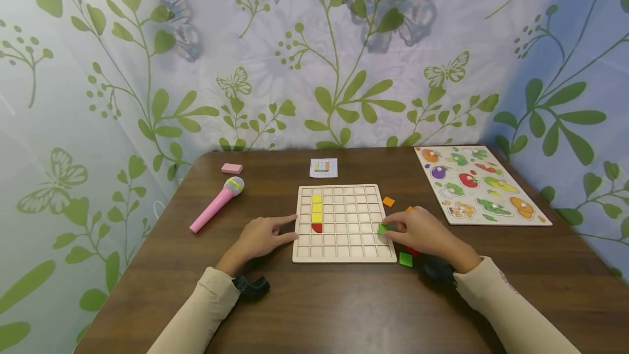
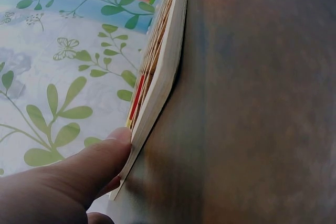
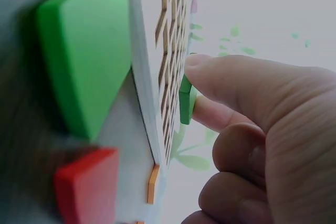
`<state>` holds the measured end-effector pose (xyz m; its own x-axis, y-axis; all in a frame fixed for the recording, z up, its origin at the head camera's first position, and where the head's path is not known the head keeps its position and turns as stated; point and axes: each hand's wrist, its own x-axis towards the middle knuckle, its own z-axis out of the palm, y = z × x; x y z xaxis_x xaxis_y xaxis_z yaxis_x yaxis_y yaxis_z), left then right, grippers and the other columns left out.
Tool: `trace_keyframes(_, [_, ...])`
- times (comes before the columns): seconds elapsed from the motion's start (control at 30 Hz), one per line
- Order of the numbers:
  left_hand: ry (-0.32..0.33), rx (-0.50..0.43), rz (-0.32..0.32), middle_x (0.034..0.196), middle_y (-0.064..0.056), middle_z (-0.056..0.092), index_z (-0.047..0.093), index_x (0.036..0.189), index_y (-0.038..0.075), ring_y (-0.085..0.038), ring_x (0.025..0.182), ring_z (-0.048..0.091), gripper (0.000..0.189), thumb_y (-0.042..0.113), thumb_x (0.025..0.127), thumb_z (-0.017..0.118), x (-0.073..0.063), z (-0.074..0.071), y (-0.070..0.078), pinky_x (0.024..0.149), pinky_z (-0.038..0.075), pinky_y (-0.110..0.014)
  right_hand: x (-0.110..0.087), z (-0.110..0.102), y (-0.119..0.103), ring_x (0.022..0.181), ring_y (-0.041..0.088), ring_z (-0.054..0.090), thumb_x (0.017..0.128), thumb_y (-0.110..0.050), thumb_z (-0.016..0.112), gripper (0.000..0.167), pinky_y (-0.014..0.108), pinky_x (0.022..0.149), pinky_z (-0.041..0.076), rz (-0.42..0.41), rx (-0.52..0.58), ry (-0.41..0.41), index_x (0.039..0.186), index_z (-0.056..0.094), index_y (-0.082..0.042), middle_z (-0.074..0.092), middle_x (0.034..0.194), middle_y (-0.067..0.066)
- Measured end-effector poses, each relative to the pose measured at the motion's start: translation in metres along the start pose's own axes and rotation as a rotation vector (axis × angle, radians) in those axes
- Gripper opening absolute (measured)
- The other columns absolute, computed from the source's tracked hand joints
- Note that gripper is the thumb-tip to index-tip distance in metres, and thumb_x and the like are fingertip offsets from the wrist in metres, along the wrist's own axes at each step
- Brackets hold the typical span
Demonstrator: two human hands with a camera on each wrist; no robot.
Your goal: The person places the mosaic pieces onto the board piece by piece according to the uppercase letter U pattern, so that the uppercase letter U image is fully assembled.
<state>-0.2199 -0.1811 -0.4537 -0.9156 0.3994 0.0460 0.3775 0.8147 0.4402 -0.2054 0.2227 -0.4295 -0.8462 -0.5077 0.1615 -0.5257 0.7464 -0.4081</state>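
Note:
A wooden grid board (image 1: pixel 345 253) lies in the middle of the table. Three yellow square tiles (image 1: pixel 316 208) run down one column, with a red rounded tile (image 1: pixel 317 228) just below them. My left hand (image 1: pixel 259 238) rests at the board's left edge, thumb and forefinger straight against its side. Over the right edge, my right hand (image 1: pixel 417 231) pinches a green square tile (image 3: pixel 186 98) between thumb and forefinger, its other fingers curled. Beside the board lie another green tile (image 3: pixel 94 51), a red tile (image 3: pixel 92 187) and an orange tile (image 1: pixel 389 201).
Behind the board is a small pattern card (image 1: pixel 324 167) with a coloured U shape. A pink toy microphone (image 1: pixel 216 205) and a pink block (image 1: pixel 232 168) lie at left. At right lies a vegetable puzzle board (image 1: pixel 479 186). A patterned cloth (image 1: pixel 295 97) hangs behind the table.

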Motion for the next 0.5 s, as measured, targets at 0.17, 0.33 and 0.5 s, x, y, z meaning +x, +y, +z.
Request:
trace_keyframes(0.17, [-0.004,0.0,-0.002,0.056,0.007,0.038,0.06,0.145,0.033,-0.009,0.048,0.03,0.057,0.055,0.093,0.07,0.001,0.0,0.0,0.049,0.026,-0.028,0.008,0.003,-0.007,0.046,0.003,0.034,0.09,-0.031,0.081,0.024,0.024,0.048,0.028,-0.012,0.006,-0.022,0.108,0.08,-0.016,0.041,0.054,-0.014])
trace_keyframes(0.33, [-0.007,-0.004,-0.002,0.055,0.007,0.039,0.06,0.145,0.032,-0.01,0.048,0.031,0.058,0.054,0.093,0.07,0.0,-0.003,0.001,0.049,0.027,-0.029,0.017,0.005,-0.016,0.046,0.003,0.036,0.09,-0.033,0.08,0.023,0.024,0.048,0.031,-0.033,-0.02,-0.031,0.109,0.08,-0.019,0.041,0.053,-0.014])
trace_keyframes(0.5, [-0.018,-0.005,-0.01,0.055,0.007,0.039,0.059,0.146,0.033,-0.01,0.048,0.032,0.058,0.054,0.093,0.07,0.0,-0.003,0.001,0.05,0.027,-0.029,0.023,0.007,-0.023,0.046,0.002,0.035,0.091,-0.032,0.079,0.023,0.024,0.049,0.031,-0.056,-0.012,-0.051,0.109,0.079,-0.018,0.042,0.053,-0.014])
